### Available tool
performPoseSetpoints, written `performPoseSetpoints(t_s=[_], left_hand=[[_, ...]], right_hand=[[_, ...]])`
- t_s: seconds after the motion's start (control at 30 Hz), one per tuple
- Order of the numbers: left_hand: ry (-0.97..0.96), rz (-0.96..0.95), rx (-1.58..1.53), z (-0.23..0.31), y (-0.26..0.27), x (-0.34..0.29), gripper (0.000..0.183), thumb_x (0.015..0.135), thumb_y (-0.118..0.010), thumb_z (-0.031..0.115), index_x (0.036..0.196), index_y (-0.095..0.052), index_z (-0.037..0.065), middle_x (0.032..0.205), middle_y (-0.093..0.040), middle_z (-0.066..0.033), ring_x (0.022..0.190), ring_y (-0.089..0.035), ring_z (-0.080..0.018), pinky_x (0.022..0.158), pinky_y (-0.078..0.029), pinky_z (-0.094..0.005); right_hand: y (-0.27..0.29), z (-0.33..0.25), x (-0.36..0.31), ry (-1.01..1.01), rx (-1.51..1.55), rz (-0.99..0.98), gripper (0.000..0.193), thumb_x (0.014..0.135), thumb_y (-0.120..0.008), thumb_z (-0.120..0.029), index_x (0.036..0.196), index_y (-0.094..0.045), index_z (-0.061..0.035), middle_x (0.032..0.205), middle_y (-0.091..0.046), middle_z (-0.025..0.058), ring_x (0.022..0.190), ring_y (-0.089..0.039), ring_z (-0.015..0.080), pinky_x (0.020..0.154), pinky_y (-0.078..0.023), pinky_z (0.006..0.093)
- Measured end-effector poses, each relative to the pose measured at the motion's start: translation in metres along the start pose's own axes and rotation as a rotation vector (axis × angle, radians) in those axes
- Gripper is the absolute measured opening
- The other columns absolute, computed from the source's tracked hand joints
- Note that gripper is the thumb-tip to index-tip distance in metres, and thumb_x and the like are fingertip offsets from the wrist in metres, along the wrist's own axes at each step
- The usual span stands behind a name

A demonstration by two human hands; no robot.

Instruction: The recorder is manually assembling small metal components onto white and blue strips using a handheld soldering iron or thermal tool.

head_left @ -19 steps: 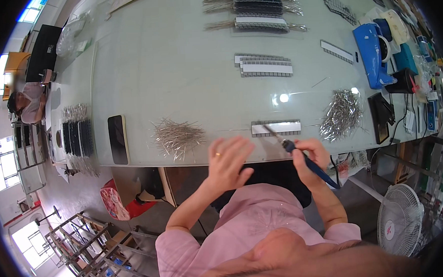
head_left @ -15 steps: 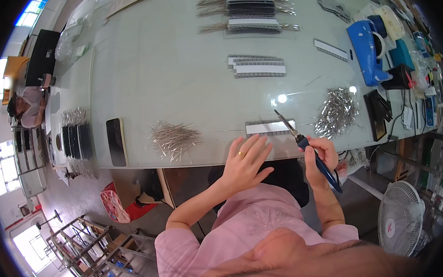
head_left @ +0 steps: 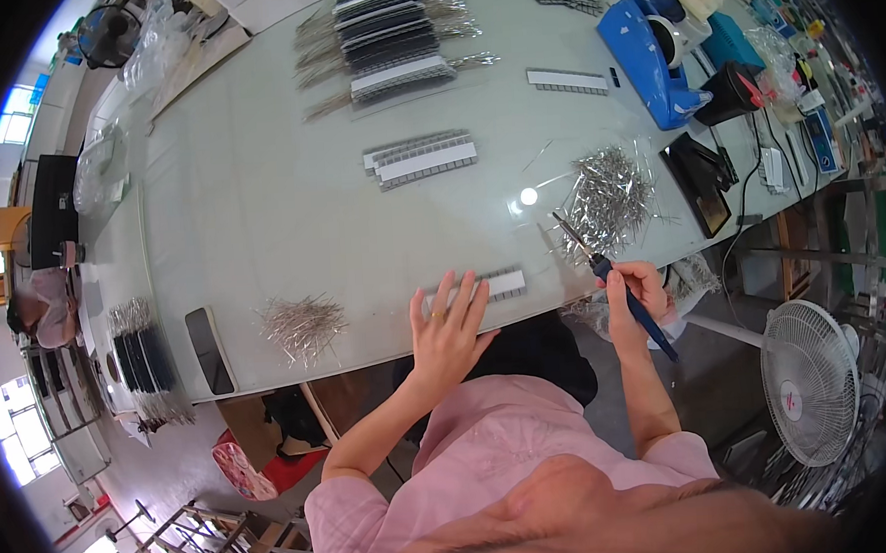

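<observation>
My left hand lies flat, fingers spread, over the left part of a short grey gridded strip with a white band at the table's near edge. The strip's right part shows beyond my fingertips. In my right hand is a soldering iron with a dark blue handle, my fingers wrapped round it. Its metal tip points up and left, near a heap of thin silver wire pins. A second heap of wire pins lies left of my left hand.
Stacked gridded strips lie mid-table, with rows of dark pieces with wire leads behind. A blue tape dispenser, a black stand and cables are at the right. A phone lies left; a white fan stands lower right.
The view has turned, shifting the table's things leftward and tilting them. My left hand has come onto the strip's left part. My right hand still holds the soldering iron, its tip now nearer the right-hand pin heap.
</observation>
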State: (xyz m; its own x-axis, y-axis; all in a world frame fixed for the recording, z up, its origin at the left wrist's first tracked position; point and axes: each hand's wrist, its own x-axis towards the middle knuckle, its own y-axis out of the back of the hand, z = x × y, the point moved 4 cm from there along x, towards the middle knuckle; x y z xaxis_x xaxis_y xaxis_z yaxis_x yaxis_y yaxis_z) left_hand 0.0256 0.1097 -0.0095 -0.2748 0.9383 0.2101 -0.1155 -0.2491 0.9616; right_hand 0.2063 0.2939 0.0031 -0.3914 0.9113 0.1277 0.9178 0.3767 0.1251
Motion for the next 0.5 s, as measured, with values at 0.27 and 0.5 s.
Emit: performPoseSetpoints(t_s=[0.27, 0.5], left_hand=[[-0.190, 0.157, -0.014, 0.003, 0.020, -0.021, 0.040, 0.081, -0.060, 0.010, 0.121, -0.066, 0.012, 0.125, -0.063, -0.0023, 0.114, -0.061, -0.0179, 0.109, -0.032, -0.0480], [-0.057, -0.061, -0.080, -0.089, 0.080, 0.080, 0.025, 0.084, -0.061, 0.008, 0.108, -0.066, 0.011, 0.105, -0.069, -0.0049, 0.101, -0.064, -0.0226, 0.103, -0.039, -0.0526]], right_hand=[[0.004, 0.018, 0.013, 0.012, -0.065, 0.059, 0.007, 0.095, -0.058, -0.004, 0.099, -0.055, -0.0007, 0.086, -0.063, 0.0059, 0.076, -0.062, 0.0110, 0.070, -0.048, 0.0229], [0.012, 0.040, 0.024, -0.001, 0.152, 0.219, 0.010, 0.093, -0.062, -0.004, 0.099, -0.055, -0.0007, 0.083, -0.061, 0.0050, 0.072, -0.062, 0.0108, 0.066, -0.053, 0.0246]])
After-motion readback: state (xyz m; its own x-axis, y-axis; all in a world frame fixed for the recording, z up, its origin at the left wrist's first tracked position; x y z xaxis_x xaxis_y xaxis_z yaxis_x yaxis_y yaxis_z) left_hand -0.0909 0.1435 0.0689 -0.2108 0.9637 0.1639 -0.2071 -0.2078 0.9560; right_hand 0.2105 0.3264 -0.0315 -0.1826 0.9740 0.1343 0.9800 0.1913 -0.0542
